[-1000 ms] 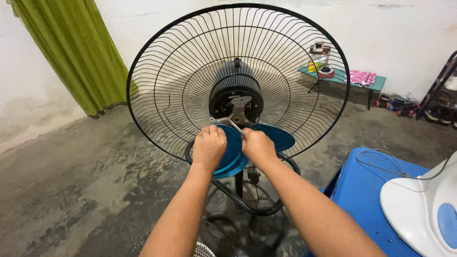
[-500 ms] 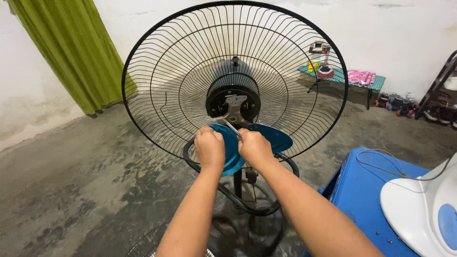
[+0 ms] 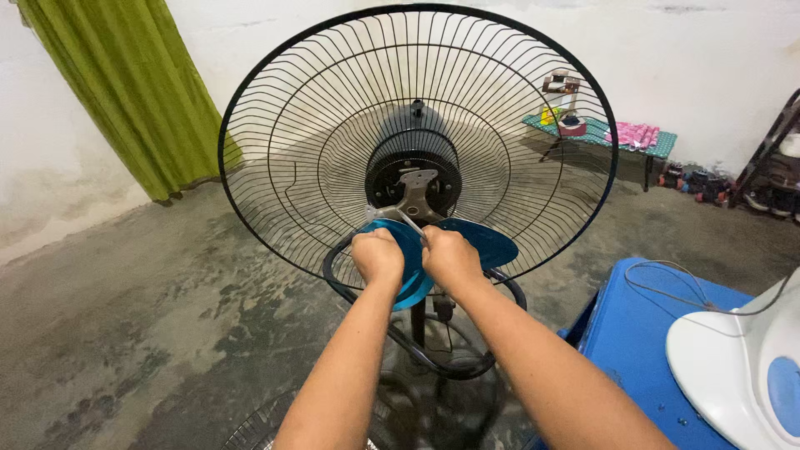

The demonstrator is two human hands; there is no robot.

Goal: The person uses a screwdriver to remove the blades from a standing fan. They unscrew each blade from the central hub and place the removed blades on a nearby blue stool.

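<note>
Below the motor [image 3: 414, 171], inside the grille [image 3: 292, 167], left hand [image 3: 377, 257] and right hand [image 3: 450, 257] both clench the blue blade [image 3: 487, 243] between them.

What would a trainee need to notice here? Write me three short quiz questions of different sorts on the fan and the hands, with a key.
1. True or false: the left hand and right hand both grip the blue plastic fan blade.
2. What hangs at the far left? A) green curtain B) red towel C) white net
3. Fill in: the round black wire fan guard stands ______ the blade.

Key: 1 true; 2 A, the green fabric curtain; 3 behind.
</note>
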